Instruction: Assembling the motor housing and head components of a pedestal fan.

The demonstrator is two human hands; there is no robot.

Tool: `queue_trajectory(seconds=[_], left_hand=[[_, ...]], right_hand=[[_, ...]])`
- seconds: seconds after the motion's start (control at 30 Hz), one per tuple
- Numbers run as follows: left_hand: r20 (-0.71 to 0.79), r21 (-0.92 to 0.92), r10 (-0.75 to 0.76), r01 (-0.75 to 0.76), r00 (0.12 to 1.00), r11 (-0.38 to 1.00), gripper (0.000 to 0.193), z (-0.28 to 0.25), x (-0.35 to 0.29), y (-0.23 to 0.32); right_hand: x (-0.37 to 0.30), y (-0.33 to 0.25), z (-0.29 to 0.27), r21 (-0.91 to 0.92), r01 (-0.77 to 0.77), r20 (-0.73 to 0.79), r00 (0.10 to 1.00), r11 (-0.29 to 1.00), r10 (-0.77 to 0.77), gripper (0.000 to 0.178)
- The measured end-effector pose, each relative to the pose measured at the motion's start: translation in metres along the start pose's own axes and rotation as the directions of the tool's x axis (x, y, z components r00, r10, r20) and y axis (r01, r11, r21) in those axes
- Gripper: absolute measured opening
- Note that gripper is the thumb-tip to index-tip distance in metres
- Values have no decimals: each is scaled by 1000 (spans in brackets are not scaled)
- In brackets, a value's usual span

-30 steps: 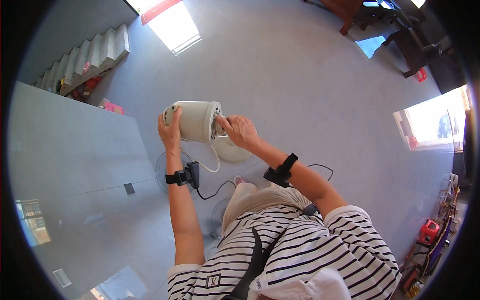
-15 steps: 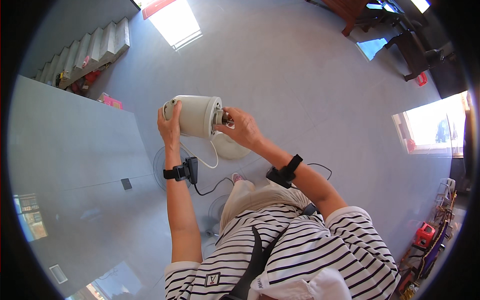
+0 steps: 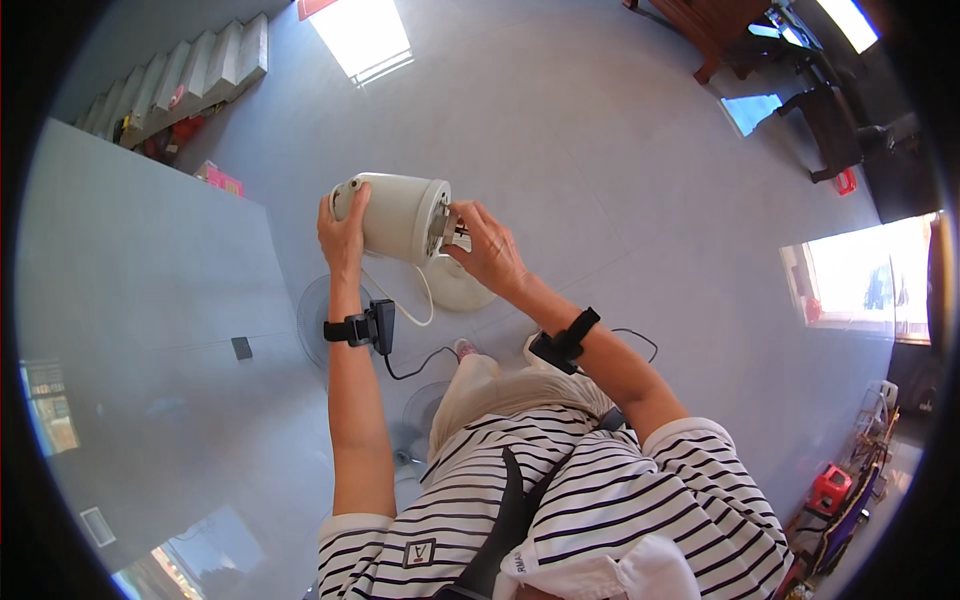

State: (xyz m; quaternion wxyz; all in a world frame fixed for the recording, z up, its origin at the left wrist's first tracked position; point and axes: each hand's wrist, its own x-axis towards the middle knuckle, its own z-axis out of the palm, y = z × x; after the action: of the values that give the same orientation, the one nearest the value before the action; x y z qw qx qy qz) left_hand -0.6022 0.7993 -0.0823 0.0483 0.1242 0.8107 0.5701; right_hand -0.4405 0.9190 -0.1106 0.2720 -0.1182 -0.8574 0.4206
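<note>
A cream fan motor housing (image 3: 400, 218), shaped like a short drum, is held up sideways in front of me. My left hand (image 3: 343, 232) is wrapped round its rear end, the thumb near a small round knob (image 3: 355, 184). At the front end my right hand (image 3: 485, 245) closes its fingers round the metal fitting (image 3: 450, 232) on the motor shaft; the fingers hide part of it. A white cord (image 3: 420, 321) hangs below the housing. Under it stands a round cream base (image 3: 462, 290), partly covered by my right hand and the housing.
Round see-through discs, perhaps fan guards (image 3: 318, 305), are by my left forearm. A grey panel (image 3: 170, 260) fills the left side, with concrete stairs (image 3: 205, 75) beyond it. Wooden furniture (image 3: 715, 35) is at far right, and a red stool (image 3: 829, 490) at near right.
The housing and both hands have shifted slightly up in the view. The right hand's fingers have turned a little on the fitting, and the housing's front end has tipped slightly.
</note>
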Motion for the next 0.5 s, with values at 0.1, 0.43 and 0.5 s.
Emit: queue_trajectory(seconds=[0.1, 0.43, 0.5], left_hand=[[-13, 22, -7, 7, 1000, 1000, 52, 2, 2, -3], [-16, 161, -54, 56, 998, 985, 58, -6, 3, -2], [-28, 156, -74, 78, 997, 985, 56, -6, 3, 0]], right_hand=[[1, 4, 2, 12, -43, 13, 999, 999, 43, 50], [7, 2, 3, 34, -35, 41, 999, 999, 33, 46], [11, 3, 2, 101, -113, 64, 992, 988, 106, 43]])
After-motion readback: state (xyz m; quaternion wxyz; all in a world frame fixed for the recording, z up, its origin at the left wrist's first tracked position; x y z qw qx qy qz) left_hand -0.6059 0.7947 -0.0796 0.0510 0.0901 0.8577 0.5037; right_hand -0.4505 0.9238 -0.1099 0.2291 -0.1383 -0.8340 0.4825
